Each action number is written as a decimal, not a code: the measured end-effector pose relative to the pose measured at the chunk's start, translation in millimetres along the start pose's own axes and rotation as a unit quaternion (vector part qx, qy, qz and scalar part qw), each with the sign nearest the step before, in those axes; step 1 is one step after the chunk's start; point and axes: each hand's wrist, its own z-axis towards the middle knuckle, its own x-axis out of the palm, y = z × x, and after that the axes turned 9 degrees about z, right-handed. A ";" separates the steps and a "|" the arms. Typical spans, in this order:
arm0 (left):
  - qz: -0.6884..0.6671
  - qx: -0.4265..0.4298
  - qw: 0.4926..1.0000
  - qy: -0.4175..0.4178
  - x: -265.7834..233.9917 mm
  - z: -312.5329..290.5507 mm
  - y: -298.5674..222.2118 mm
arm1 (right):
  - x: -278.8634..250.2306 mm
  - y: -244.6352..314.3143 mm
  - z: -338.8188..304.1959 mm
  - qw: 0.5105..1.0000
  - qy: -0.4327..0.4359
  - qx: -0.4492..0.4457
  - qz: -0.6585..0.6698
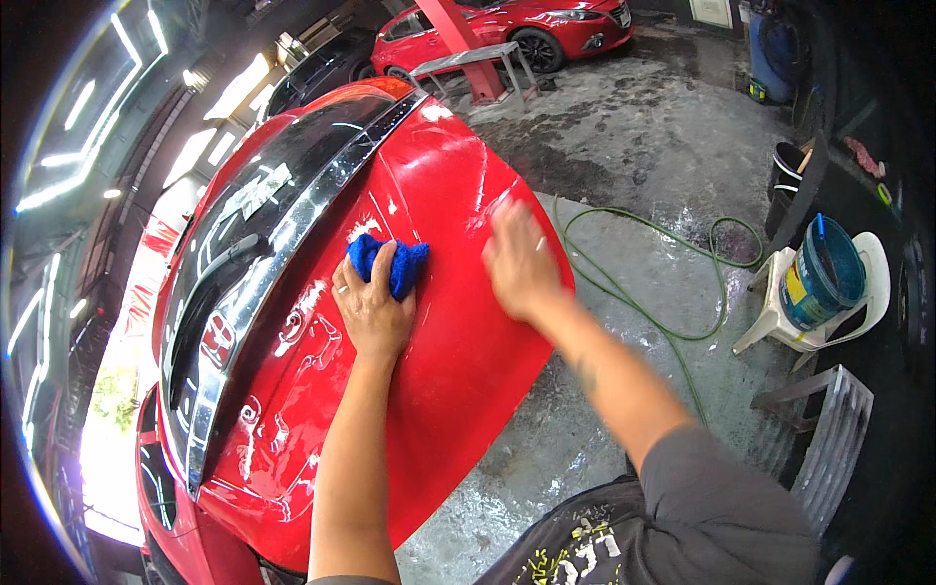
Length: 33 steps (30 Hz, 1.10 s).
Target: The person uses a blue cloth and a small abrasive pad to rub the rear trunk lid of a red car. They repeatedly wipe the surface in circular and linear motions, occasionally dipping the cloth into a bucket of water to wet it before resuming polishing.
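Note:
A glossy red car panel [458, 341] fills the middle, with wet-looking patches and light reflections on its left part. My left hand [375, 307] is closed over a bunched blue cloth [400, 268] and presses it against the panel. To the right of it, my right hand [524, 258] is at the panel's right side, smeared by motion. Its fingers are too blurred to tell their shape or whether they touch the paint. Left of the red panel lie a black trim strip and dark glass [292, 161] with a wiper [222, 268].
A green hose [673, 234] loops over the wet grey floor. At right, a blue-green bucket [819, 278] stands on a white plastic chair [873, 273], near a metal step bench [834, 439]. Behind are a red pillar [463, 44], a grey bench [478, 58] and another red car [585, 29].

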 end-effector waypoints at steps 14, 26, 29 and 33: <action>-0.001 0.004 1.000 -0.006 5.6 1.5 -0.6 | -48.4 -87.7 -121.7 0.988 0.145 -0.033 0.033; 0.012 0.000 1.000 -0.004 4.3 4.2 -1.4 | -59.2 -120.3 -39.7 0.985 0.134 -0.097 0.041; 0.015 -0.007 1.000 0.001 6.4 0.5 -0.5 | -52.7 -127.9 -33.2 0.984 0.131 -0.103 0.061; 0.007 0.001 1.000 -0.012 10.4 8.2 -3.8 | -46.7 -112.7 47.4 0.985 0.131 -0.098 0.053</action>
